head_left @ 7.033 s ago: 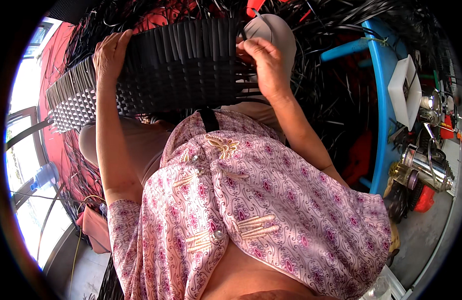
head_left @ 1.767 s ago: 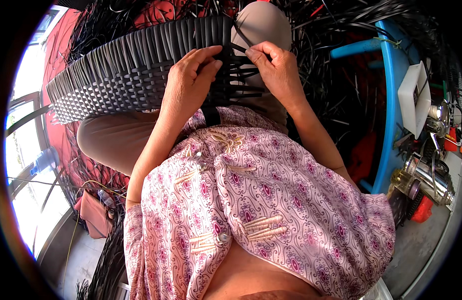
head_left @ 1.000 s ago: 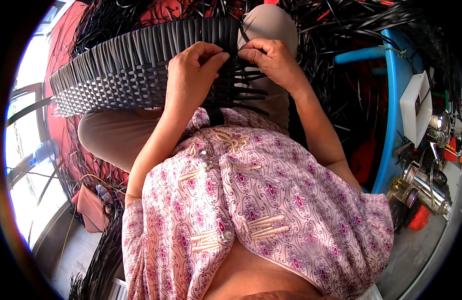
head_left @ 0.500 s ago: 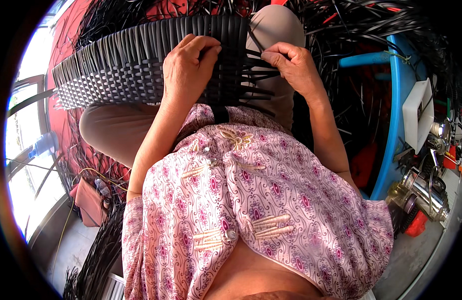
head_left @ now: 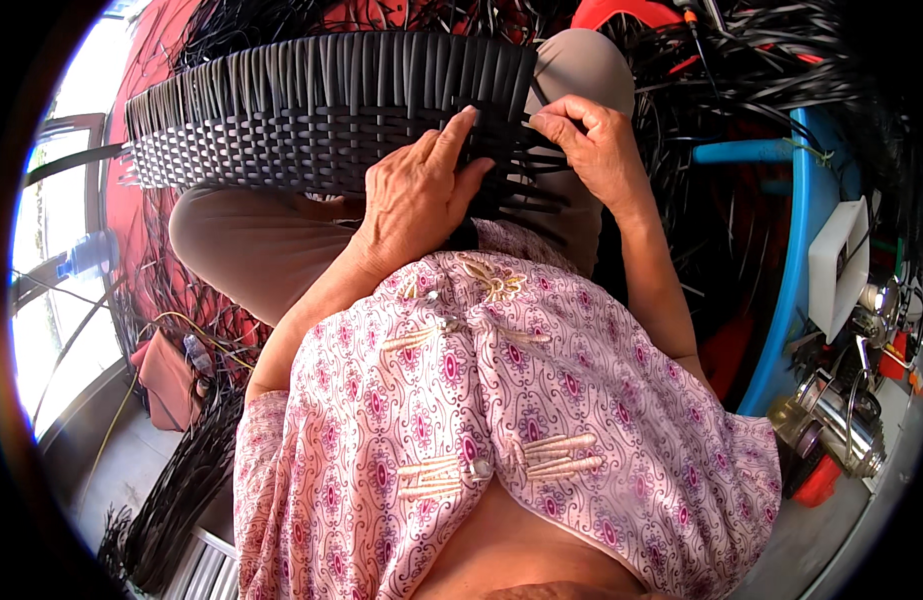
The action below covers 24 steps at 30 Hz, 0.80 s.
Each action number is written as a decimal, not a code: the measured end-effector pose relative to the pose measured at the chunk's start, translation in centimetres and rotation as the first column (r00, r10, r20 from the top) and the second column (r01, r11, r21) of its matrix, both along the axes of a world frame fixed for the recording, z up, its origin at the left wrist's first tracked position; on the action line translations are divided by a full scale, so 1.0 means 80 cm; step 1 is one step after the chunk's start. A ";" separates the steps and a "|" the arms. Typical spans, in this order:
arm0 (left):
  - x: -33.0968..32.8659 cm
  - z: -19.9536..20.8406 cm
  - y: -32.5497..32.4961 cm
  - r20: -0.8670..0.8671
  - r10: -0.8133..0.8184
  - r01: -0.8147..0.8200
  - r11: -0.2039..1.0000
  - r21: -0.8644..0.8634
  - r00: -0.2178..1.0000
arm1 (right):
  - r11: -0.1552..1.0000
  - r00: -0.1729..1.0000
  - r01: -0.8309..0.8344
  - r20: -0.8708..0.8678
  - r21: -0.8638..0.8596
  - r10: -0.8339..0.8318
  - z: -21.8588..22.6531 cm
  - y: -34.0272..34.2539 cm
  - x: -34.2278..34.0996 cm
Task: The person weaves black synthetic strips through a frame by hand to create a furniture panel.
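A long dark woven panel [head_left: 251,140] of flat plastic strips lies across my lap, its far edge wrapped in close upright bands. My left hand [head_left: 416,195] rests on the weave near its right end, index finger stretched out and thumb apart, holding nothing. Just past that end, my right hand [head_left: 601,150] pinches a thin black strip [head_left: 537,92] between thumb and fingertips, over my right knee. Below it, several loose strip ends [head_left: 536,198] stick out rightward from the panel. Where the pinched strip enters the weave is hard to make out.
Heaps of black strips [head_left: 771,60] lie at the far right and across the red surface behind the panel. A blue plastic frame [head_left: 796,260] stands to the right, beside a white tray [head_left: 838,270] and a metal flask [head_left: 836,420]. At left are a pink bag [head_left: 169,380] and windows.
My left hand has moved down and to the right over the weave, its pinch now opened out. The right hand keeps its pinch. The whole view has shifted slightly.
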<state>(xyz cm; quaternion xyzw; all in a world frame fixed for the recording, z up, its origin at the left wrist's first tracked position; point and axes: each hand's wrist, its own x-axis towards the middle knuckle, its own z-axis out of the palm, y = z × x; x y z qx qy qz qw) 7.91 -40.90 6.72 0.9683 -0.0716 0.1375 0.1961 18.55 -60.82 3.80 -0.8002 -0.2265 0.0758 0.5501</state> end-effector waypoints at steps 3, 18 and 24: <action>0.003 -0.006 -0.002 -0.032 0.012 -0.012 1.000 0.015 0.999 | 1.000 1.000 0.003 -0.004 -0.004 -0.003 0.006 0.002 -0.002; 0.005 -0.003 -0.005 -0.083 0.032 -0.051 0.970 -0.239 0.996 | 0.996 0.998 0.052 0.041 -0.070 -0.049 0.029 0.003 -0.016; 0.011 -0.003 0.004 -0.058 0.150 -0.161 0.892 -0.423 0.987 | 0.996 0.999 0.042 -0.020 -0.083 -0.044 0.012 -0.002 -0.009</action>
